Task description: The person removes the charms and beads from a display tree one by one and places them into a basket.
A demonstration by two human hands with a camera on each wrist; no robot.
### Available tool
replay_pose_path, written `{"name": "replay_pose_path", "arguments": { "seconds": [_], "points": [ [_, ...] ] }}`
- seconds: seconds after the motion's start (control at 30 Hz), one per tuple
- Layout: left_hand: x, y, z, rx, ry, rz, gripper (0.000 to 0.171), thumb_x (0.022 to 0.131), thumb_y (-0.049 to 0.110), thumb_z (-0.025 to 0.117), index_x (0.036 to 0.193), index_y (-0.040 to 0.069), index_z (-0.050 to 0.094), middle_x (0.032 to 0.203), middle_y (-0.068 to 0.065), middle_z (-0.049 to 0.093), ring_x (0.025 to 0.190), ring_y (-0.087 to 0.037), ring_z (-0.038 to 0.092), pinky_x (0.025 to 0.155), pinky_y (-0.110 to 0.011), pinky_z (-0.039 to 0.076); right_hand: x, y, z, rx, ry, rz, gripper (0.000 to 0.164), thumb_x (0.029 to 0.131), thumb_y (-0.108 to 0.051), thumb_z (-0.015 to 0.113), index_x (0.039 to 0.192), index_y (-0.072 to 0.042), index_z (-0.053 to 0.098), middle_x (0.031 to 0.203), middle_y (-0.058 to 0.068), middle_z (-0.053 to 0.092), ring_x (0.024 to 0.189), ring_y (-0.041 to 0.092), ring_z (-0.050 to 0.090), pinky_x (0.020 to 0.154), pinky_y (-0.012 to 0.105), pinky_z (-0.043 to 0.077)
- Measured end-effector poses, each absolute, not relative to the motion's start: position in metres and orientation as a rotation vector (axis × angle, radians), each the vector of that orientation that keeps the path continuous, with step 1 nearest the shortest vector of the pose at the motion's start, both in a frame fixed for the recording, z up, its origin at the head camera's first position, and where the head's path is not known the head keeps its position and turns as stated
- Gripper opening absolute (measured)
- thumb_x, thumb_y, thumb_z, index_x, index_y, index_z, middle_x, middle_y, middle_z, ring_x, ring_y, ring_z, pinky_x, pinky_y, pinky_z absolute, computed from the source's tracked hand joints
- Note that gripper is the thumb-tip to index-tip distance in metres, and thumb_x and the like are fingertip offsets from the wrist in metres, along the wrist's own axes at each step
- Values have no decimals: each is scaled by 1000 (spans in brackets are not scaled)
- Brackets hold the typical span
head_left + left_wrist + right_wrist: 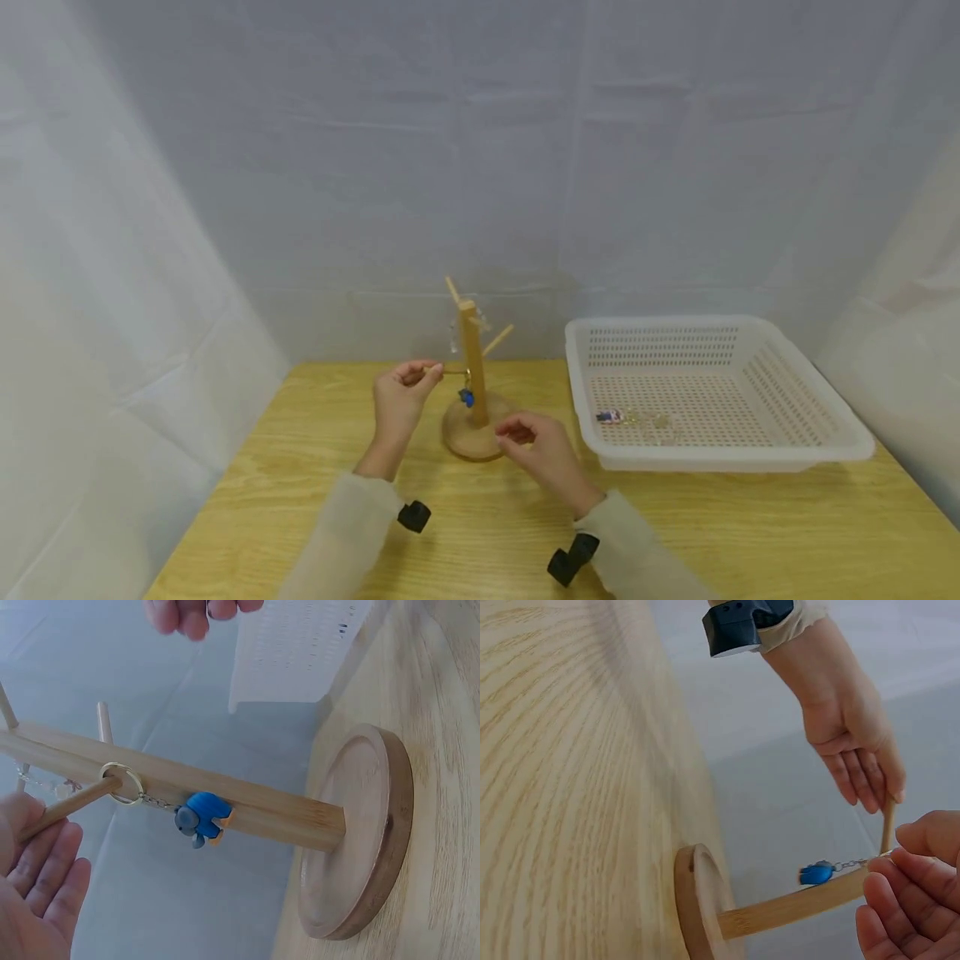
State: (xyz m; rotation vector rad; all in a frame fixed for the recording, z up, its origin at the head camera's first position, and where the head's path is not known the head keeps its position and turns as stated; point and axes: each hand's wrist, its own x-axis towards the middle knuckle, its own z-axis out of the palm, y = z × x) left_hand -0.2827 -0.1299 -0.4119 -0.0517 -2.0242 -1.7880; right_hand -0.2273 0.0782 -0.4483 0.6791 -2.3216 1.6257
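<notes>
A wooden stand [474,354] with a square post, several thin pegs and a round base stands on the table. My left hand [401,404] pinches the outer end of one peg [71,806] between thumb and finger. On that peg, close to the post, hangs a keychain [201,816] with a gold ring, a short chain and a blue-and-grey figure. My right hand [543,454] hovers in front of the base, its fingers loosely bent and nothing visible between them. Clear beaded pieces [56,785] hang from other pegs; their exact kind is hard to tell.
To the right stands a white perforated basket [720,454]. Inside it lie a small figure charm [611,416] and some clear and gold trinkets [660,421]. A pale cloth [450,183] hangs behind the wood-grain table [480,533].
</notes>
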Motion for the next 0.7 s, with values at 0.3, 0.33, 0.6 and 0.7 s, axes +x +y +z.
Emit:
{"name": "replay_pose_path", "arguments": {
  "seconds": [0.3,0.33,0.6,0.7],
  "points": [
    [-274,-123,-413,-74,-2034,-1650,16,79,13,77,84,-2,73,73,-9,70,60,-1,60,51,-13,46,-237,68,-462,586,-2257,1706,9,82,0,70,91,3,68,85,9,69,74,16,63,66,23,54],
    [-273,-122,-412,-73,-2045,-1629,16,80,13,77,84,-2,73,73,-11,70,60,-1,59,50,-14,45,-238,67,-463,564,-2261,1715,9,82,0,70,91,2,68,86,9,69,75,16,63,67,23,54],
    [-263,-115,-409,-170,-2039,-1468,11,81,13,76,81,3,74,70,-11,69,58,-4,58,51,-16,47,-247,61,-467,456,-2248,1791,12,82,-3,71,93,1,69,88,10,68,78,19,63,66,21,54],
    [-265,-115,-413,-199,-2039,-1435,8,81,13,75,81,6,75,70,-7,70,59,-10,61,52,-19,50,-249,60,-468,432,-2249,1805,15,82,-6,72,95,1,69,91,11,69,79,19,63,67,22,54]
  ]
}}
